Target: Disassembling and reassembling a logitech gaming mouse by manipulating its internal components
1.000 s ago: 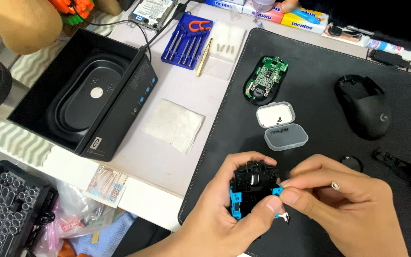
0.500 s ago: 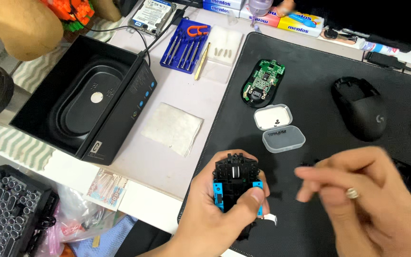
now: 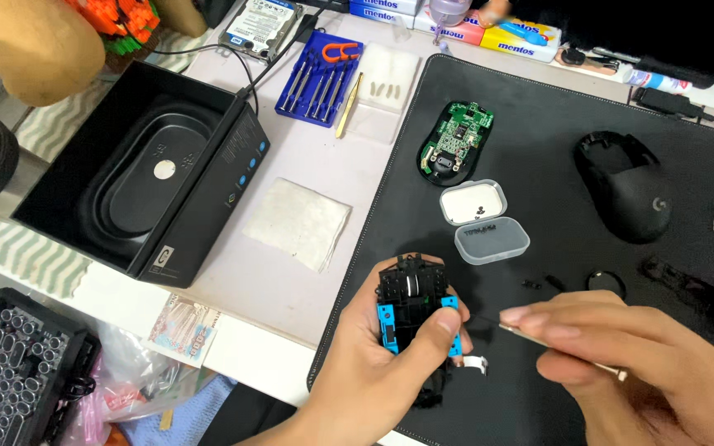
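My left hand (image 3: 373, 376) is nearest the camera, low over the front edge of the black mat (image 3: 539, 165). Its fingers are clamped on the black plastic mouse frame with blue clips (image 3: 411, 310), thumb pressed over the frame's lower right corner. A short white ribbon strip (image 3: 474, 364) sticks out just beside that thumb.

My right hand (image 3: 621, 363) sits to the right, fingers pinched together on a thin metal tool (image 3: 559, 345); its tip points toward the frame, and I cannot tell whether it touches.

Farther back on the mat, a small clear plastic box with its lid open (image 3: 483, 220) holds what look like tiny screws. Beyond it lies the green circuit board on a black mouse base (image 3: 454, 142), and to the right the black rounded mouse shell (image 3: 625, 186).

Left of the mat, on the pale surface (image 3: 357, 173), lie a white folded cloth (image 3: 297, 223) and an open black cardboard box (image 3: 138, 169). Farthest back is a blue tray of screwdrivers (image 3: 321, 78).
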